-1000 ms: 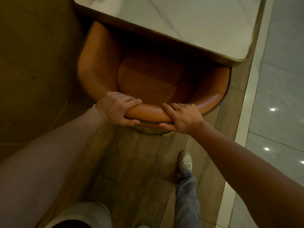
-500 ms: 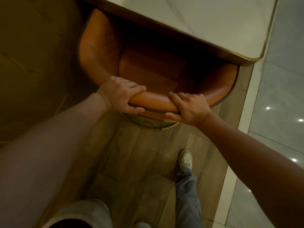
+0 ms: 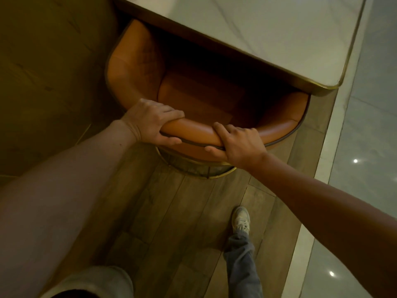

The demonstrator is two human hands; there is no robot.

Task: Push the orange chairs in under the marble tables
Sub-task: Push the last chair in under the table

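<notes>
An orange leather tub chair [image 3: 133, 67] stands with the front of its seat under the white marble table [image 3: 268, 29], which has a brass-coloured edge. My left hand [image 3: 150, 123] grips the top of the curved backrest at the left. My right hand [image 3: 238, 143] grips the same rim a little to the right, fingers over the top and thumb on the outside. The chair's round brass base [image 3: 199, 168] shows below the backrest.
Wooden floorboards [image 3: 171, 222] lie under me, with my right foot [image 3: 241, 219] on them. A pale stone strip and glossy grey tiles [image 3: 369, 147] run along the right. Dark floor lies at the left.
The chair has slid further under the table, so more of the seat is hidden by the tabletop. Both hands kept their grip on the backrest.
</notes>
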